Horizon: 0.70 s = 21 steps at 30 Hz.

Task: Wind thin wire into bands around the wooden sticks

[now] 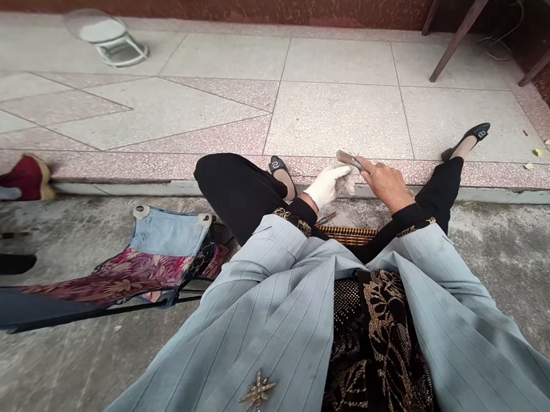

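My left hand [326,186], in a white knit glove, is held low between my knees with its fingers curled. Whatever it grips, if anything, is too small to make out. Bare and closed, my right hand [388,184] grips a short brown tool [347,158] with a shiny band near the fingers. The tool's broad end points left, just above the gloved fingertips; I cannot tell whether they touch. Below the hands sits a woven black-and-orange basket-like piece [352,235], partly hidden by my clothes. A thin dark tool [325,218] lies at its left edge.
A folding chair [153,260] with denim and floral cloth stands left. Farther left is another person's red shoe [28,177]. A white stool [121,49] stands on the tiled step [337,119]. Dark wooden legs [459,38] rise at the upper right, near a coiled cable [497,53].
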Tool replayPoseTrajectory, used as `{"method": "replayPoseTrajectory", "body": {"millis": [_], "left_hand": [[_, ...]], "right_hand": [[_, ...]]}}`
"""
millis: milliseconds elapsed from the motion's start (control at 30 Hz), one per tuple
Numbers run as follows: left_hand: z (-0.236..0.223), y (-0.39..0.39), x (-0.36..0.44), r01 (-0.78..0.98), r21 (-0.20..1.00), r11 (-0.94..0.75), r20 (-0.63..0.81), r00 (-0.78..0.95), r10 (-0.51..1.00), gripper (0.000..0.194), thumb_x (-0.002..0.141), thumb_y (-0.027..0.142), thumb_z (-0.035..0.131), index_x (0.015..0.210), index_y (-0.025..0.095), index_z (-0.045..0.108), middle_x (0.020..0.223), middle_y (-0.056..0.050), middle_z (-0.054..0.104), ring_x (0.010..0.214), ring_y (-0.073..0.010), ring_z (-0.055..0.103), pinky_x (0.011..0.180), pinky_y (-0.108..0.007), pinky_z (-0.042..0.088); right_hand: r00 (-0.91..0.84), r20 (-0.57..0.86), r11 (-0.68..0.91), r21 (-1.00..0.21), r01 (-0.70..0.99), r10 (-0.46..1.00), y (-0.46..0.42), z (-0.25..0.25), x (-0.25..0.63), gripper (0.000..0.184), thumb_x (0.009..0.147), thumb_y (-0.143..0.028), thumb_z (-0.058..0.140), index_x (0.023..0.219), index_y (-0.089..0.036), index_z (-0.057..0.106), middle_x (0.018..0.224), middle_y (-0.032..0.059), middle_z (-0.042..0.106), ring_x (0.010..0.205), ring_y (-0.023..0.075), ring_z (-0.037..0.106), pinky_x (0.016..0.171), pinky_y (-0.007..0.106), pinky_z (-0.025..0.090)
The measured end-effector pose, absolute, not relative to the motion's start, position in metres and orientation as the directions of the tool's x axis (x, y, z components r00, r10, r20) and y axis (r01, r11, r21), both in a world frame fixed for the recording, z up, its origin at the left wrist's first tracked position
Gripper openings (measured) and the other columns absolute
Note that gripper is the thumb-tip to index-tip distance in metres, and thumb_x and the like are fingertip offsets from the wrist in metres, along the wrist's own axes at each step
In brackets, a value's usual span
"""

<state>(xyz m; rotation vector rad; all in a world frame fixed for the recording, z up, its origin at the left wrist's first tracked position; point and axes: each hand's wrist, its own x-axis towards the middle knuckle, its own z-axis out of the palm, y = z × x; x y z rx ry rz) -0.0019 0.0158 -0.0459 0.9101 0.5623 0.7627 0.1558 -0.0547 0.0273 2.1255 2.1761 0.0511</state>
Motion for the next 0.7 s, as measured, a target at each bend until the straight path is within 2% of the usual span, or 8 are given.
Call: {"method": "replayPoseTrajectory", "body": {"millis": [267, 567, 700], "left_hand": [[-0.040, 0.016, -0.007, -0.406, 0.748, 0.524, -0.138, 0.678, 0.722, 0.019, 0.088, 0.026, 0.060, 0.099, 0.012, 0.066, 0.065, 0.001, 0.064, 0.048, -0.0114, 0.062, 0.049, -0.025, 0.055], [-0.018, 0.006, -0.008, -0.347, 0.759, 0.551, -0.231, 0.647, 0.726, 0.013, 0.089, 0.027, 0.060, 0.090, 0.015, 0.065, 0.052, 0.007, 0.050, 0.038, -0.0067, 0.048, 0.045, -0.023, 0.051], [-0.017, 0.003, -0.006, -0.333, 0.786, 0.521, -0.217, 0.641, 0.736, 0.013, 0.087, 0.027, 0.061, 0.087, 0.015, 0.066, 0.050, 0.006, 0.049, 0.040, -0.0076, 0.048, 0.047, -0.024, 0.051]], "right_hand": [[-0.064, -0.039, 0.068, 0.109, 0.992, 0.997, -0.055, 0.030, 0.155, 0.058, 0.105, -0.047, 0.024, 0.161, -0.036, 0.012, 0.115, 0.0135, 0.066, 0.091, 0.0265, 0.064, 0.072, 0.032, 0.041], [-0.076, -0.040, 0.081, 0.126, 0.989, 0.996, -0.060, 0.037, 0.151, 0.059, 0.105, -0.047, 0.024, 0.161, -0.036, 0.011, 0.118, 0.0161, 0.064, 0.092, 0.0274, 0.064, 0.072, 0.033, 0.042], [-0.078, -0.036, 0.082, 0.109, 0.991, 0.996, -0.060, 0.039, 0.150, 0.057, 0.105, -0.046, 0.024, 0.161, -0.035, 0.016, 0.119, 0.0166, 0.064, 0.094, 0.0273, 0.063, 0.073, 0.033, 0.042]]}}
